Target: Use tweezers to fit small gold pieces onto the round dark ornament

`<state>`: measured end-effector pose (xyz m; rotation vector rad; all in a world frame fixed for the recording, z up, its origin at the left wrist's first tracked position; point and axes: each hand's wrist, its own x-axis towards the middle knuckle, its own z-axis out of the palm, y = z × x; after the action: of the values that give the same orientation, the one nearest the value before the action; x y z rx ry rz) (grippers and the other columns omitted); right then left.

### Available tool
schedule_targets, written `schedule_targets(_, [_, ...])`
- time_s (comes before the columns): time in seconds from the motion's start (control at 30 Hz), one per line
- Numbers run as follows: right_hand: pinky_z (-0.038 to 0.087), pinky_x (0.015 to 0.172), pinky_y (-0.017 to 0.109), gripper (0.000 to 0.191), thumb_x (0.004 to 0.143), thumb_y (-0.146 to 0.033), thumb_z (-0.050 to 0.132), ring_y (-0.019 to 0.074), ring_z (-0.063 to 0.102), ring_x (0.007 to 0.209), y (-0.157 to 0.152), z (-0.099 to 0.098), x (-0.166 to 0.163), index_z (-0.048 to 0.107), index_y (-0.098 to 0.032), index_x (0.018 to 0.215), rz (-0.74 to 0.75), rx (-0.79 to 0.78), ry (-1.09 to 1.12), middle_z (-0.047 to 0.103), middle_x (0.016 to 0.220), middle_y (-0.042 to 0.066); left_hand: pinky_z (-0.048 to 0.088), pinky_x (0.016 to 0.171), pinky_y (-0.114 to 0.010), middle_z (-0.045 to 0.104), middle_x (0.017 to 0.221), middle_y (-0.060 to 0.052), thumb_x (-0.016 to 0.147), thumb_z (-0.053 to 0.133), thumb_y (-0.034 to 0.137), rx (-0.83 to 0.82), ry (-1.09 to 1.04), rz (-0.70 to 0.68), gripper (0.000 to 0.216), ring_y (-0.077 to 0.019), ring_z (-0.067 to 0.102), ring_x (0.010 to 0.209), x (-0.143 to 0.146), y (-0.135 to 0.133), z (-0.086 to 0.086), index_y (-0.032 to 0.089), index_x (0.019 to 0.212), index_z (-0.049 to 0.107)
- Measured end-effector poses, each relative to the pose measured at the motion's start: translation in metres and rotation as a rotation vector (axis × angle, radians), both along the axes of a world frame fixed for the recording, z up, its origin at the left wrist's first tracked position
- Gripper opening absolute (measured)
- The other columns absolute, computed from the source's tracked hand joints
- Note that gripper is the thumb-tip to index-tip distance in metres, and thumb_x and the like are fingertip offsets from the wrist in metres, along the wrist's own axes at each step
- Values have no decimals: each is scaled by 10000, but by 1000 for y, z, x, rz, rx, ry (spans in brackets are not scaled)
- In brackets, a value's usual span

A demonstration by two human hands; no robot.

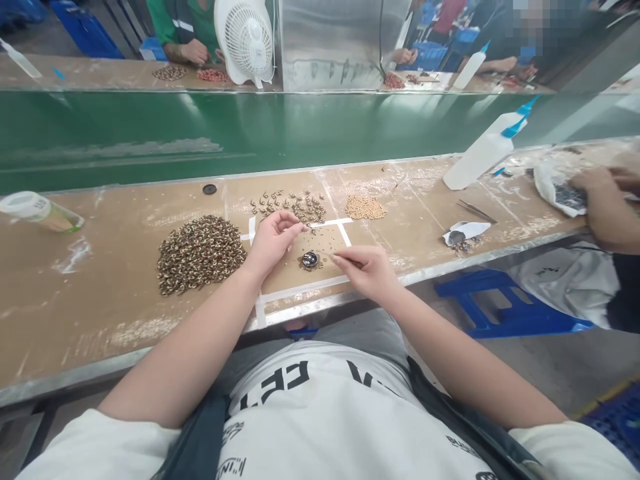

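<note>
My left hand (273,243) is pinched closed beside a scatter of small curved brass-and-dark pieces (300,203); whatever sits between its fingertips is too small to make out. In my right hand (369,270) is a thin stick (327,254), its tip pointing at a small round black cap (310,259). Shiny dark contents show in the cap, which lies on the brown tabletop inside a white tape outline (344,233). A big heap of the brass-and-dark pieces (200,257) lies to the left of my left hand. Small tan beads (366,207) are gathered beyond my right hand.
White squeeze bottles (477,160) with blue tips stand at the right, near tweezers (477,212) and a white scrap (466,231). A co-worker's hands (607,193) are at the far right. On the left are a clear cup (43,212) and black lid (209,189). A green belt (300,127) runs behind.
</note>
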<state>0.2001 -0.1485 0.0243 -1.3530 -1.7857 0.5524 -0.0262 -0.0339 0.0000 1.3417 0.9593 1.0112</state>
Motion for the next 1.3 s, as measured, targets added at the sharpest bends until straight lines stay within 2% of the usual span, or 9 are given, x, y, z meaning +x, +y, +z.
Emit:
schedule_targets(0.1, [614,696,389,271,1008,-450,704,277,780,785,-2,15,1,880,-245,982,-171,226,105,834,889,84,397,469,-225,821,1014,-74,874,806,379,14,6,0,264,-73,493,510,0,0,-1,212,1053,709])
schedule_targets(0.17, [627,734,423,301,1017,-487,681,304,788,847,-3,18,1,882,-263,1009,-257,269,142,840,952,94,407,475,-229,825,1037,-87,877,806,387,20,16,1,262,-78,505,521,0,-1,-2,204,1050,734])
schedule_targets(0.27, [604,637,396,305,959,-501,740,291,774,710,1,5,-4,880,-250,858,-64,23,69,835,828,80,422,480,-232,830,1060,-96,896,791,385,53,40,-32,231,-79,519,520,0,-2,-3,201,1023,735])
schedule_targets(0.33, [600,645,372,280,956,-459,740,278,777,705,7,-9,-8,884,-226,896,-49,-64,80,840,824,74,438,482,-238,832,1080,-97,909,783,389,59,67,-69,224,-78,523,505,0,-2,-4,206,1025,724])
schedule_targets(0.47, [617,717,363,249,934,-430,757,284,801,805,22,-28,-11,887,-218,951,-140,-36,201,854,896,75,465,497,-249,834,1103,-99,912,794,418,48,123,-132,262,-81,547,497,-1,-2,-3,217,1064,722])
schedule_targets(0.67, [615,766,373,278,909,-450,764,294,805,865,36,-39,-9,884,-203,948,-175,-73,327,857,918,69,473,518,-248,840,1102,-102,918,794,398,-5,160,-191,330,-81,537,501,1,-5,1,225,1186,708])
schedule_targets(1.03, [625,785,372,286,922,-475,766,280,798,881,35,-39,-5,884,-217,951,-194,-74,338,854,919,52,456,522,-241,843,1071,-98,923,797,391,-9,185,-186,326,-93,548,537,4,-7,7,230,1190,704])
schedule_targets(1.2, [632,806,379,277,926,-467,759,286,803,900,37,-38,-5,885,-222,947,-193,-79,343,856,937,49,401,496,-235,843,1080,-92,950,761,398,-3,197,-190,305,-69,471,485,4,-6,5,238,1201,695])
schedule_targets(1.3, [630,796,377,276,924,-461,761,285,803,889,37,-38,-4,882,-213,944,-193,-76,342,854,922,51,418,519,-235,845,1086,-95,940,772,394,1,201,-195,301,-82,518,518,5,-6,5,231,1180,691])
